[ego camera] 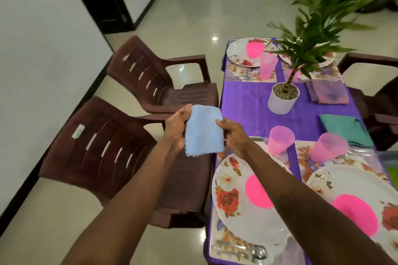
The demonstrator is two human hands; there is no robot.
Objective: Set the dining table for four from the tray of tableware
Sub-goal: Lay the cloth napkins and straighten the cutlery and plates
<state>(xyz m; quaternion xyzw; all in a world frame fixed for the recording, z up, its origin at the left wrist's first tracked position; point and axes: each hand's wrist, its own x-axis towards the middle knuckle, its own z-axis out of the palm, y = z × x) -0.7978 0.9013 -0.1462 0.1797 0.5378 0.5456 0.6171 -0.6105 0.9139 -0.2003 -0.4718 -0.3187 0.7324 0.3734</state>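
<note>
A folded light-blue cloth napkin (pixel 204 131) is held up in the air, left of the table's edge and above a chair. My left hand (pixel 176 129) grips its left side and my right hand (pixel 233 135) pinches its right side. On the purple-covered table (pixel 245 103) lie floral plates (pixel 234 206) with pink bowls (pixel 257 191) on them, pink tumblers (pixel 280 139), a folded green napkin (pixel 344 129) and a folded purple napkin (pixel 327 92). Spoons (pixel 257 253) lie by the near plate.
A white pot with a tall green plant (pixel 282 98) stands mid-table. Two brown plastic chairs (pixel 103 148) stand left of the table, another chair (pixel 374 101) on the right. A white wall runs along the left, tiled floor beyond.
</note>
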